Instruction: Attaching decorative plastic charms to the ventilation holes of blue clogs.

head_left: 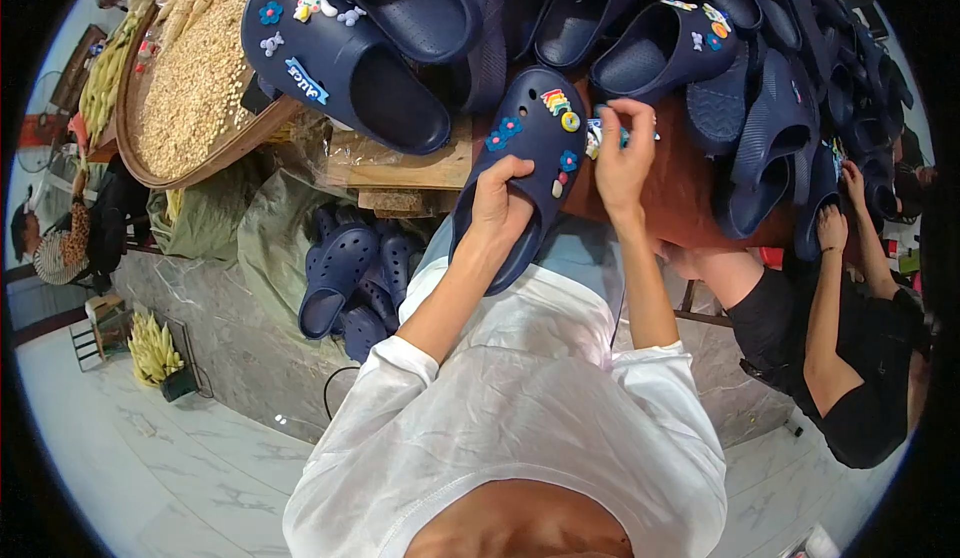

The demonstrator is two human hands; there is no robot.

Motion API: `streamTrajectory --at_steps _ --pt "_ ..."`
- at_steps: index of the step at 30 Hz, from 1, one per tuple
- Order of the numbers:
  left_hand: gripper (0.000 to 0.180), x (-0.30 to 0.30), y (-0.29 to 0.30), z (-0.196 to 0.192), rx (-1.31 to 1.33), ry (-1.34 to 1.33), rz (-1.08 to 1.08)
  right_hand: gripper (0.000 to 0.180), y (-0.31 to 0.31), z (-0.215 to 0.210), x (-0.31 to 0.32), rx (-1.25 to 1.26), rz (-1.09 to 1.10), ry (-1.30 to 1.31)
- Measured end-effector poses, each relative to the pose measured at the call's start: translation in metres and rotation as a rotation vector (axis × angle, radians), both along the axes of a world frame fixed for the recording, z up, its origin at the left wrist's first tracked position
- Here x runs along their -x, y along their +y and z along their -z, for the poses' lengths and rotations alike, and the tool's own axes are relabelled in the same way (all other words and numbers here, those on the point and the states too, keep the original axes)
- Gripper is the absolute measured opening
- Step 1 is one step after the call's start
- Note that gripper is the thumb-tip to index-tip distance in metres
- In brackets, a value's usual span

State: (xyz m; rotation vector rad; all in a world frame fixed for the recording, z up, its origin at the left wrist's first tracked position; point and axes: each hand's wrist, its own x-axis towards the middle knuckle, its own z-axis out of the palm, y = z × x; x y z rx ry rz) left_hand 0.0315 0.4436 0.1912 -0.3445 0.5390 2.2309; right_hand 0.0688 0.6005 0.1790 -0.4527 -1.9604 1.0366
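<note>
My left hand (497, 203) grips a navy clog (525, 158) by its side, toe pointing away from me. Colourful charms sit in its top holes: a rainbow piece, blue flowers and a small white one. My right hand (622, 158) is just right of the clog, fingers pinched on a small light-blue charm (600, 138) near the toe. Both white sleeves come up from the lower edge.
A large pile of navy clogs (700, 48) covers the brown table (680, 198) ahead. A decorated clog (340, 58) lies by a round tray of grain (190, 88) at left. More clogs sit in a bag (345, 273) below. Another person in black (830, 338) works at right.
</note>
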Motion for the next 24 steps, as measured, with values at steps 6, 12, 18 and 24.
streamTrajectory --at_steps 6,12,18,24 --pt "0.05 -0.005 -0.003 -0.011 0.086 0.018 -0.013 0.012 0.032 0.018 -0.028 -0.144 0.046 -0.317" --pt "0.051 -0.009 -0.002 -0.014 0.078 -0.014 -0.066 0.016 0.013 -0.017 -0.018 -0.326 0.042 -0.332" --pt "0.037 -0.008 -0.002 -0.001 0.064 -0.018 -0.147 0.022 -0.025 -0.042 0.016 -0.404 -0.498 -0.244" --pt "0.034 -0.001 -0.008 0.01 0.037 -0.016 -0.105 0.019 -0.024 -0.036 0.028 -0.393 -0.576 -0.315"
